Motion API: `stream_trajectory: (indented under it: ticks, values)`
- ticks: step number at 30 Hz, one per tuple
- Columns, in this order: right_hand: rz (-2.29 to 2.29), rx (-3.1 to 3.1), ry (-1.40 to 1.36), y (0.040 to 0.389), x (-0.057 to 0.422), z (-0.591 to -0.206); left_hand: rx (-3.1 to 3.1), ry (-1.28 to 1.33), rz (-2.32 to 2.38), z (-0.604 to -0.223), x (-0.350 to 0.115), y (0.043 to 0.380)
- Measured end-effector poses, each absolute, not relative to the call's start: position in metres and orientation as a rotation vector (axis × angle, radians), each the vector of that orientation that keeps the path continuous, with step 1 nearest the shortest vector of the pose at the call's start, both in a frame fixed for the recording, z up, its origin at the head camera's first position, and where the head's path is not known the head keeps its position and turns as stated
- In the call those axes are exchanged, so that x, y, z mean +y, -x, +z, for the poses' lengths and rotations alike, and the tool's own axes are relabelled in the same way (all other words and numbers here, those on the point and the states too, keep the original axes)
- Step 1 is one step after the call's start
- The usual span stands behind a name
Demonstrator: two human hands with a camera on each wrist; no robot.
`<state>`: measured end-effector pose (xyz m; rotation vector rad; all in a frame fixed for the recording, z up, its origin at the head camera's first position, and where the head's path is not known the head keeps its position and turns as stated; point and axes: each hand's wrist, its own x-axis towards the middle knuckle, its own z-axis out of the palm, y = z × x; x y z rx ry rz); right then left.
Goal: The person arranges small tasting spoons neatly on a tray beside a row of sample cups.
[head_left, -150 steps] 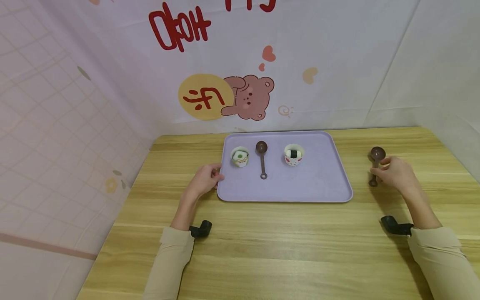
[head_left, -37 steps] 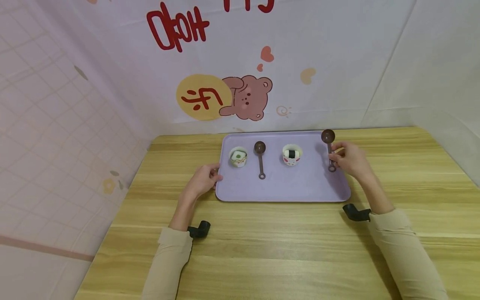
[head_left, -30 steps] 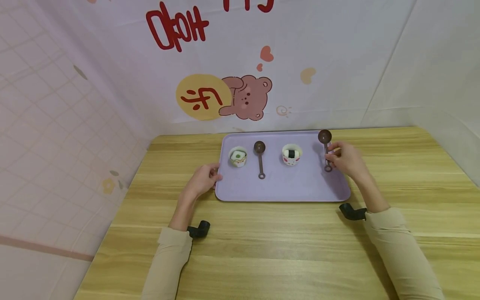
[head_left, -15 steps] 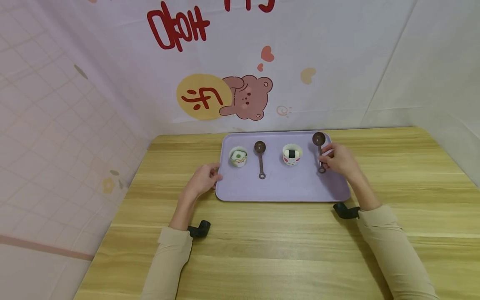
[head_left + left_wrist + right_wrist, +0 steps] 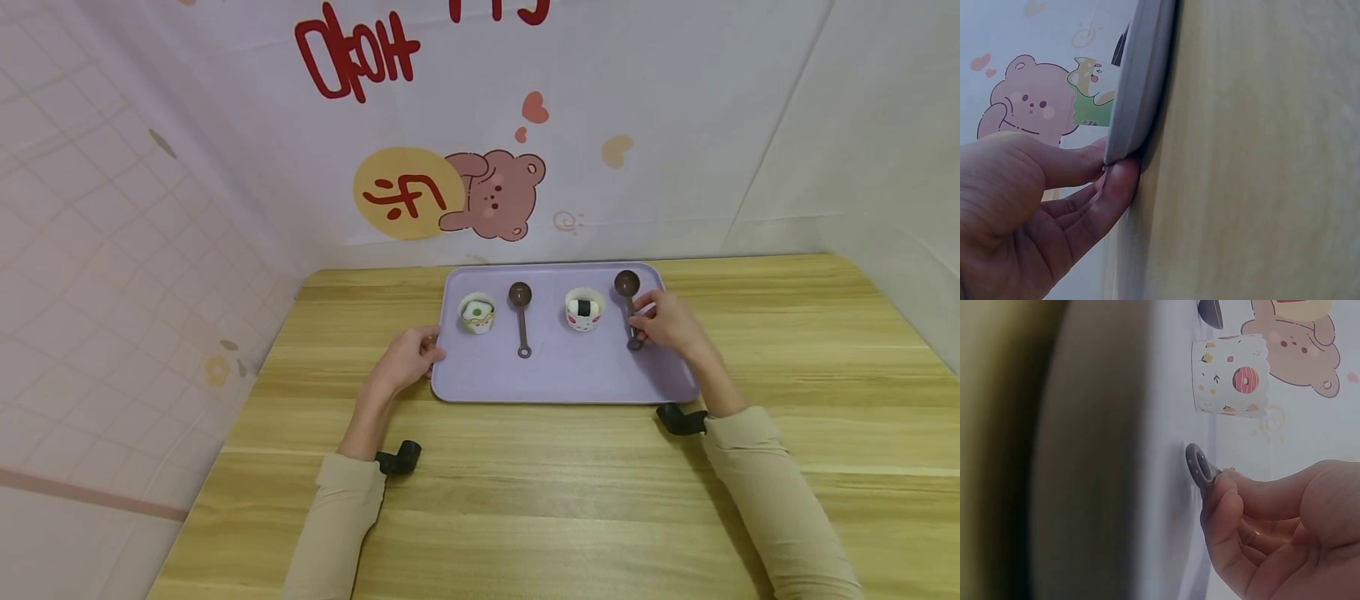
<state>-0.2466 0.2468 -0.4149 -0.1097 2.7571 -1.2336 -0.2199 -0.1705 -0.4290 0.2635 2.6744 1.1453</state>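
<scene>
A lilac tray (image 5: 570, 379) lies on the wooden table. My left hand (image 5: 403, 360) pinches its left rim, the thumb above and fingers below the tray edge (image 5: 1138, 81) in the left wrist view. My right hand (image 5: 667, 323) pinches the handle of a brown measuring spoon (image 5: 627, 284) over the tray's right part. The ring end of that spoon (image 5: 1191, 459) is close to the tray in the right wrist view; I cannot tell whether it touches. A second brown measuring spoon (image 5: 522, 325) lies on the tray, between two patterned paper cups.
The left paper cup (image 5: 480, 323) holds a white piece with a green dot. In the right paper cup (image 5: 583, 320) sits a white piece with a black band. A white printed cloth (image 5: 660, 192) hangs behind the table (image 5: 525, 500).
My right hand has carried the measuring spoon from the table right of the tray leftward over the tray, then lowered it beside the right cup. My left hand has stayed at the rim.
</scene>
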Motion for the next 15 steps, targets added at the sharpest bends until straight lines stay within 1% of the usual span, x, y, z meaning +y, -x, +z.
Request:
stream_trajectory:
  ticks: [15]
  values:
    - [-1.224, 2.752, 0.075, 0.2482, 0.2399, -0.4174, 2.67, -0.256, 1.158, -0.4271, -0.1703, 0.2186]
